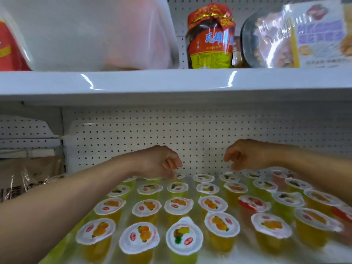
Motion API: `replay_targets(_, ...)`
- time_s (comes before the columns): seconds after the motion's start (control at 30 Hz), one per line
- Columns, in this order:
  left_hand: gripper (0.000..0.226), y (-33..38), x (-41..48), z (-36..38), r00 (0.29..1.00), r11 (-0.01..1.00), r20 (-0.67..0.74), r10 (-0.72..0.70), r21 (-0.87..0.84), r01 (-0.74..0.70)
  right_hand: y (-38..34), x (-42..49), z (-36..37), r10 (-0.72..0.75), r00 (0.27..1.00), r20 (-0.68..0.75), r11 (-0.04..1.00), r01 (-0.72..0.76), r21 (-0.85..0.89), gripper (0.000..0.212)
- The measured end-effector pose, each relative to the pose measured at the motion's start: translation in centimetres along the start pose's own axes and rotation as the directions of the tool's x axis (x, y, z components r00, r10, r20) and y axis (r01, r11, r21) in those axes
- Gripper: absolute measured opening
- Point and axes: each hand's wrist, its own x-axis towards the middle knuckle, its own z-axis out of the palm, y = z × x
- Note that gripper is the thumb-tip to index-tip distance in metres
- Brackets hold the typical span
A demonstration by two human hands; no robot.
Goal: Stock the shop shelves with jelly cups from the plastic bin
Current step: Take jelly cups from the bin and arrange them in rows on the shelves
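Note:
Several jelly cups with white foil lids stand in rows on the lower shelf, mostly yellow, a few red. Both my arms reach in over them toward the back row. My left hand hovers with fingers curled just above a back-row cup; whether it touches the cup I cannot tell. My right hand hangs above the back-row cups with fingers curled and nothing visible in it. The plastic bin is on the upper shelf at left.
The white upper shelf sits close overhead and carries a red-wrapped jar and a packaged glass jar. A perforated back panel closes the shelf behind the cups. Brown packets lie at the left.

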Motion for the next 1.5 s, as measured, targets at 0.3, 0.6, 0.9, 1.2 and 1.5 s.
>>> replay_targets(0.3, 0.049, 2.0, 6.3, 2.7, 0.996, 0.986, 0.066, -0.061, 0.156, 0.050, 1.4, 3.9, 1.1, -0.041, 0.990, 0.138, 0.999, 0.043, -0.014, 0.040)
replay_targets(0.6, 0.080, 3.0, 9.4, 3.2, 0.969, 0.994, 0.245, -0.025, 0.107, -0.002, 0.3, 5.1, 2.6, 0.105, 0.952, 0.289, 0.988, -0.134, 0.082, 0.064)
replay_targets(0.9, 0.084, 2.9, 11.7, 4.3, 0.919, 0.974, 0.392, 0.037, 0.190, -0.120, 1.0, 6.6, 4.1, 0.102, 0.963, 0.250, 0.982, -0.138, 0.131, 0.032)
replay_targets(1.2, 0.073, 2.4, 13.2, 4.4, 0.940, 0.979, 0.340, 0.017, 0.183, -0.084, 1.2, 6.8, 4.1, -0.009, 0.979, 0.204, 0.997, -0.008, 0.080, 0.064)
replay_targets(1.5, 0.071, 1.8, 13.8, 4.7, 0.942, 0.986, 0.336, -0.011, 0.160, -0.046, 2.0, 7.5, 4.4, -0.013, 0.976, 0.218, 0.992, -0.014, 0.122, 0.057)
